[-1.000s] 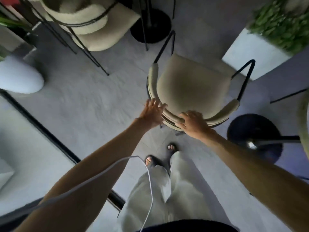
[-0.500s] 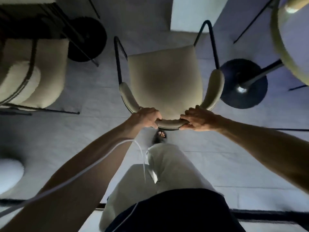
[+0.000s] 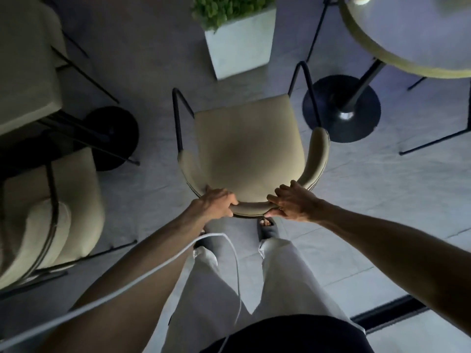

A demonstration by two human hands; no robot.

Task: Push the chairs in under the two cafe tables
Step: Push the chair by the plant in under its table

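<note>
Partly cropped table [image 3: 418, 34], hands [image 3: 216, 203] gripping chair [image 3: 248, 146]

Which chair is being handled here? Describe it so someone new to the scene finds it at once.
Start at the white square planter at top centre; the chair stands just below it, between two black round table bases. Unlike the chair at far left, it has the left hand and right hand on its curved backrest.

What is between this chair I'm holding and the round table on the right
Nothing blocks the chair on the floor. The round table stands ahead right; its pedestal base sits close beside the chair's front right leg, and the white planter is straight ahead.
</note>
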